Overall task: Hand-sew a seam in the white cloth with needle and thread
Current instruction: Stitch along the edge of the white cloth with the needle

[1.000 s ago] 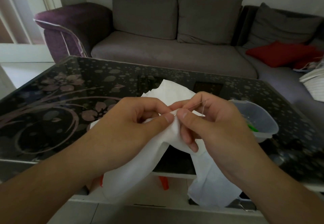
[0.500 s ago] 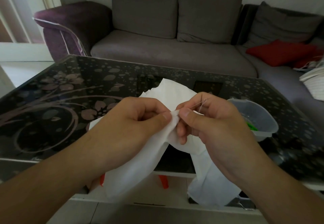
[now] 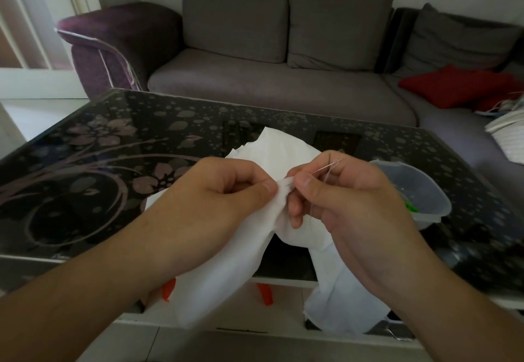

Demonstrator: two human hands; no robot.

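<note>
I read this as mid-stitch. My left hand pinches the white cloth fold at its thumb tip; just beside it, my right hand grips the needle (thread trailing). Next: draw it steadily through.

The left hand pinches a fold of the white cloth between thumb and curled fingers. Just beside it, the right hand pinches a needle at the cloth's edge, with thread trailing over its fingers. Cloth hangs below both hands over the floral glass table. A clear plastic container sits just beyond the right hand.
</note>
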